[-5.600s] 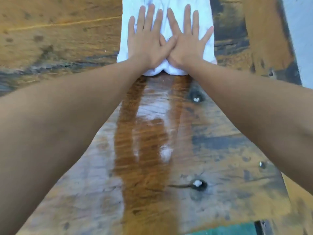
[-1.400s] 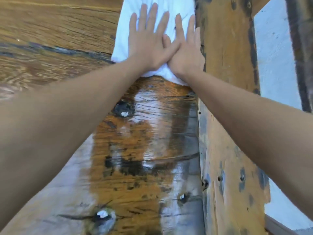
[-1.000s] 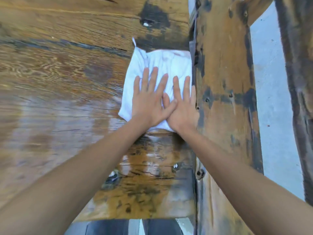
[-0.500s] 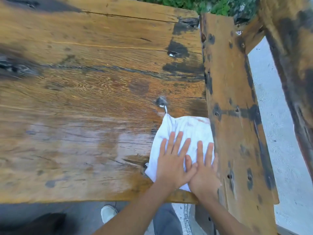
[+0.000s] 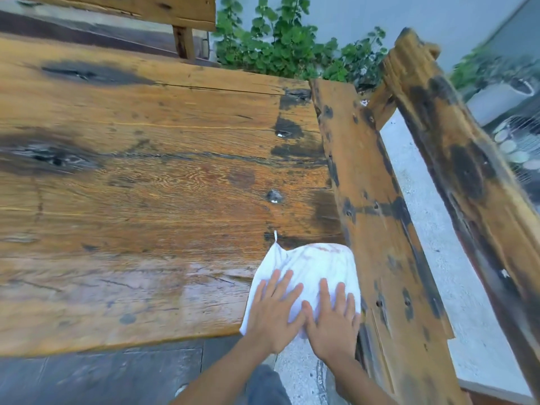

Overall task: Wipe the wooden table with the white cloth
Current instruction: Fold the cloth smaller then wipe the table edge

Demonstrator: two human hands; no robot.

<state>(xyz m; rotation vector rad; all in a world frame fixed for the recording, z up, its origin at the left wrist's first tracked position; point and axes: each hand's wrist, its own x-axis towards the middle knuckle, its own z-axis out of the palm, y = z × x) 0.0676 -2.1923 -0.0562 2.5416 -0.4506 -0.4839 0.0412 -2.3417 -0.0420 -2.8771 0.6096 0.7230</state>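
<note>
The white cloth (image 5: 317, 266) lies flat at the near right corner of the wooden table (image 5: 152, 176), its near end reaching the table's front edge. My left hand (image 5: 273, 315) and my right hand (image 5: 331, 321) press down on the cloth's near half side by side, fingers straight and spread, thumbs touching. The boards to the left of the cloth shine wet. Dark stains and knots mark the dry wood farther back.
A stained wooden plank (image 5: 377, 229) borders the table's right side, with a second beam (image 5: 455, 159) beyond it and pale concrete floor (image 5: 438, 258) between. Green plants (image 5: 286, 48) grow behind the table. A wooden bench back (image 5: 163, 10) stands at the far edge. Dark paving (image 5: 102, 378) lies below.
Both hands have drawn the cloth back toward me along the table's right side to the front edge. The view has tilted up, showing the far edge and the plants.
</note>
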